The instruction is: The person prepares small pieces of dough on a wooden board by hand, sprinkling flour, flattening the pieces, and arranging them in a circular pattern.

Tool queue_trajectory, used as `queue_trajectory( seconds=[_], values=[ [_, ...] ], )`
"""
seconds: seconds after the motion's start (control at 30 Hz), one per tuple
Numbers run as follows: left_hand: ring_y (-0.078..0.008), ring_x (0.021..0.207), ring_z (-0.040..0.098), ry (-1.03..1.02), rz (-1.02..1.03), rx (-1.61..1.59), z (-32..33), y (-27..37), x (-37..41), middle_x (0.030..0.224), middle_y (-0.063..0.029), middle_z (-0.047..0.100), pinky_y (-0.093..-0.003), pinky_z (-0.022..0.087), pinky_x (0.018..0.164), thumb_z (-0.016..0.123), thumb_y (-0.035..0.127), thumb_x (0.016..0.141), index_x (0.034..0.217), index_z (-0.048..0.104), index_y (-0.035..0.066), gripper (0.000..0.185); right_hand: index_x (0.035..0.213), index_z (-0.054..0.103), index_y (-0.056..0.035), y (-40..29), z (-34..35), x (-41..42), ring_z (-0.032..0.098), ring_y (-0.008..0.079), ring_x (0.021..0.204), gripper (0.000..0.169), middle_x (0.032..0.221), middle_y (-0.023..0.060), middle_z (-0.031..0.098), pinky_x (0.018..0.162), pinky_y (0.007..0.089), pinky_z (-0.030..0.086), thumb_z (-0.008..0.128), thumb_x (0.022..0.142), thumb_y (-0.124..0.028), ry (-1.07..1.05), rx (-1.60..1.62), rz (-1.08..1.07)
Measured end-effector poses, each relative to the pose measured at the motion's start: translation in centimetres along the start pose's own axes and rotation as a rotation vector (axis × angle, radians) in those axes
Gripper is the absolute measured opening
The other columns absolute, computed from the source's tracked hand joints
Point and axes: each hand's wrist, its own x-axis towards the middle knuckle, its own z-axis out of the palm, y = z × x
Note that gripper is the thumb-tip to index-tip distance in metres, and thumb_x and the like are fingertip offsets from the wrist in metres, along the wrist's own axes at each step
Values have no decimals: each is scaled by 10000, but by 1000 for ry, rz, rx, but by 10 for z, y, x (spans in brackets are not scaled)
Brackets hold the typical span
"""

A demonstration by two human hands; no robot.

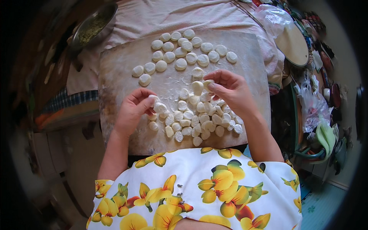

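Observation:
My left hand (pixel 136 106) pinches a small dough piece (pixel 153 98) between thumb and fingers, with another piece (pixel 160 108) right against it. Between the thumb and fingers of my right hand (pixel 231 87) is a pale dough piece (pixel 208 85). An oblong piece (pixel 197 87) lies just left of those fingertips. Below both hands spreads a heap of cut dough pieces (pixel 201 118), some on their sides. Farther up the floured wooden board (pixel 118 72), several flattened dough rounds (pixel 180 64) lie in loose rows, some touching.
A metal bowl (pixel 110 24) with a greenish chopped filling (pixel 93 30) stands at the upper left. A pale pink cloth (pixel 178 14) lies under the board. To the right are a round wooden-looking disc (pixel 291 46), clear plastic bags (pixel 314 106) and a crowd of household items.

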Motion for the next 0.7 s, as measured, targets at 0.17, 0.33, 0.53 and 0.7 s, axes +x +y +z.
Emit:
queue_trajectory(
  seconds=[0.17,0.33,0.53,0.7],
  values=[
    [-70,726,609,-55,77,-288,16,11,0,861,1,647,-227,516,631,645,76,913,1006,637,58,95,1095,656,-29,4,-7,-9,601,39,746,201,891,-1,667,637,196,494,651,899,-73,30,-138,-17],
    [-83,725,648,-20,54,-247,17,7,-2,868,-6,661,-227,533,649,657,77,911,1001,635,43,98,1088,652,-26,1,-13,-6,568,31,742,192,912,-7,662,642,192,477,659,903,-75,116,-136,-86],
    [-68,743,627,44,119,-35,10,6,5,861,7,659,-214,506,660,678,55,884,998,638,51,120,1007,670,-64,5,-47,3,636,170,743,194,927,54,675,644,281,517,645,833,20,534,-853,-454],
    [-35,708,555,275,281,360,-5,-11,-1,788,35,621,-204,461,640,695,72,867,908,654,23,76,936,666,-100,34,-72,1,642,292,896,184,990,77,660,782,398,523,696,759,-57,608,-1249,-537]
  ],
)
